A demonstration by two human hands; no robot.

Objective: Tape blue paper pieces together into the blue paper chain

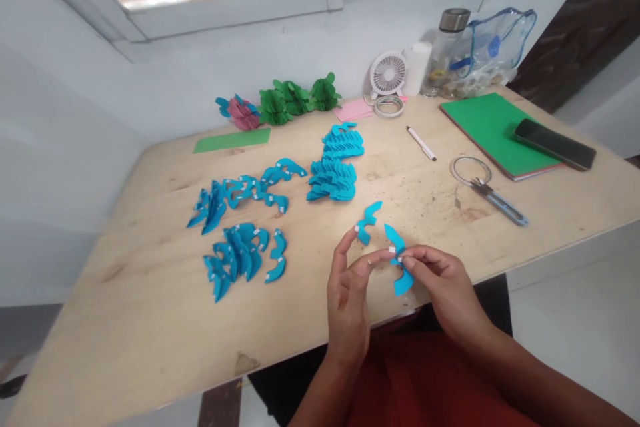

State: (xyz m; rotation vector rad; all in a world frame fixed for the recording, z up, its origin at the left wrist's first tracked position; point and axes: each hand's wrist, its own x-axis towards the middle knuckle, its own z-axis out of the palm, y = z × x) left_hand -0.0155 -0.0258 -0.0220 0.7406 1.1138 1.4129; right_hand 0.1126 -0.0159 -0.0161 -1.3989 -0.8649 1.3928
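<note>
A wavy blue paper cutout point(395, 237) with small white squares on it is pinched between thumb and forefinger of my right hand point(447, 280), above the table's front edge. The fingers of my left hand point(350, 287) are apart. Its outstretched index fingertip touches the cutout beside a white square. A tiny white bit shows near the left thumb tip. Another blue paper piece point(370, 219) lies just past the left hand's other fingertips, where contact cannot be made out. To the left are groups of folded blue pieces with white squares point(243, 250), some spread in a row point(240, 190).
Stacked blue cutouts point(333, 180) sit mid-table. Green paper shapes point(295, 99), a green strip point(233, 140), a tape roll point(389, 105) and a small fan point(389, 75) are at the back. To the right lie a pen point(421, 143), cutter point(500, 203), green sheets point(487, 127) and phone point(554, 144).
</note>
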